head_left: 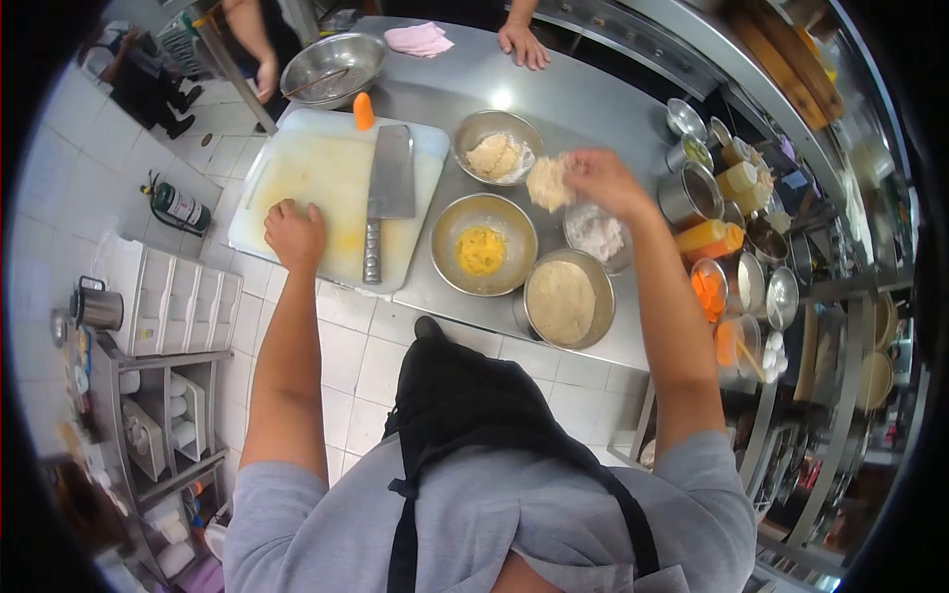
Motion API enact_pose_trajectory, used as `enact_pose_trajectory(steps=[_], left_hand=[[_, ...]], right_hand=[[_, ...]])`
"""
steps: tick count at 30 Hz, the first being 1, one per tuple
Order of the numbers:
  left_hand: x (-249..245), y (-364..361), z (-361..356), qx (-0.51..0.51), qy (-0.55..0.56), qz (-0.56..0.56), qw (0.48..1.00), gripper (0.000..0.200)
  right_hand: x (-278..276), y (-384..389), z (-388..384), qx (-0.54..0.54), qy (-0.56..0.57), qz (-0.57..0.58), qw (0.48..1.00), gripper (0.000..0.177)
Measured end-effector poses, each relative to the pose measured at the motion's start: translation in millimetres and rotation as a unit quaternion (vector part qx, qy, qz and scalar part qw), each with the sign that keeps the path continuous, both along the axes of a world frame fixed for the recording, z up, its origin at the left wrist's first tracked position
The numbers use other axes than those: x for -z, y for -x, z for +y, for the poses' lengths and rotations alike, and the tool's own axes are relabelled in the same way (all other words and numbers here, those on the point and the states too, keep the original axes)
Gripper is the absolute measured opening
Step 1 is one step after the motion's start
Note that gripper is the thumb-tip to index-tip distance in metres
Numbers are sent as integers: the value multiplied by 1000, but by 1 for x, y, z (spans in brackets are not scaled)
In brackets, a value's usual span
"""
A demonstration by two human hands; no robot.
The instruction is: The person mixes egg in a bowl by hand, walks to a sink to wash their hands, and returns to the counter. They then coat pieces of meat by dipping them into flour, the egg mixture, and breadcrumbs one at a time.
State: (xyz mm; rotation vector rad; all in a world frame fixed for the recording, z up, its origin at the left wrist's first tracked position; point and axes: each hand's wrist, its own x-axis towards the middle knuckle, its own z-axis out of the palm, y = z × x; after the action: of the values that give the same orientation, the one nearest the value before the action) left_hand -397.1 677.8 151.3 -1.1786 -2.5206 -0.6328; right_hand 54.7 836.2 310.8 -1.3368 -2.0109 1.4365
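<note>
My right hand (601,182) pinches a crumb-coated piece (547,184) above the steel table, between a bowl with another coated piece (493,155) and a bowl of white flour (596,235). My left hand (295,235) rests on the cutting board (277,163), fingers curled downward; whether anything is under them is hidden. A cleaver (392,173) lies on the board to its right, near a carrot piece (364,112). Nearer to me are a bowl of beaten egg (481,249) and a deep bowl of breadcrumbs (561,302).
A large steel bowl (334,69) and a pink cloth (419,40) are at the far side. Another person's hand (523,43) rests on the table's far edge. Sauce bottles (708,238), sliced carrots (707,289) and containers line the right.
</note>
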Motion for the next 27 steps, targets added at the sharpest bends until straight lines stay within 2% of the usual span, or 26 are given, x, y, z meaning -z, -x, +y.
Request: enact_pose_trajectory(steps=[2, 4, 5, 7, 11, 13, 17, 19, 20, 22, 26, 27], left_hand=[[0, 3, 0, -5, 1, -4, 1000, 41], [5, 7, 1, 11, -15, -1, 1000, 41], [6, 8, 1, 10, -12, -7, 1000, 43], [7, 8, 0, 6, -14, -9, 1000, 43], [8, 9, 0, 9, -24, -13, 1000, 43], [7, 10, 0, 5, -17, -11, 1000, 43], [3, 5, 1, 9, -26, -10, 1000, 40], [4, 6, 1, 12, -28, -4, 1000, 40], [6, 6, 1, 12, -28, 2, 1000, 40], [4, 4, 1, 25, -30, 1, 999, 40], [8, 4, 1, 19, -6, 18, 1000, 41], [9, 4, 1, 12, -5, 33, 999, 41]], right_hand=[[22, 23, 38, -3, -29, 2, 1000, 27], [42, 47, 65, 7, -214, -91, 973, 33], [54, 57, 69, 0, -215, -89, 973, 33], [74, 75, 70, -23, -366, -131, 921, 38], [84, 76, 67, -64, -319, -157, 932, 38], [74, 59, 64, 26, -238, -81, 968, 35], [58, -21, 61, 44, -241, -38, 969, 33], [49, -64, 44, 77, -226, -142, 961, 33], [49, -79, 34, 85, -226, -145, 959, 33], [48, -109, 15, 40, -172, -192, 965, 34], [76, -141, -5, 22, -211, -294, 932, 36], [80, -140, -7, -17, -217, -338, 916, 41]])
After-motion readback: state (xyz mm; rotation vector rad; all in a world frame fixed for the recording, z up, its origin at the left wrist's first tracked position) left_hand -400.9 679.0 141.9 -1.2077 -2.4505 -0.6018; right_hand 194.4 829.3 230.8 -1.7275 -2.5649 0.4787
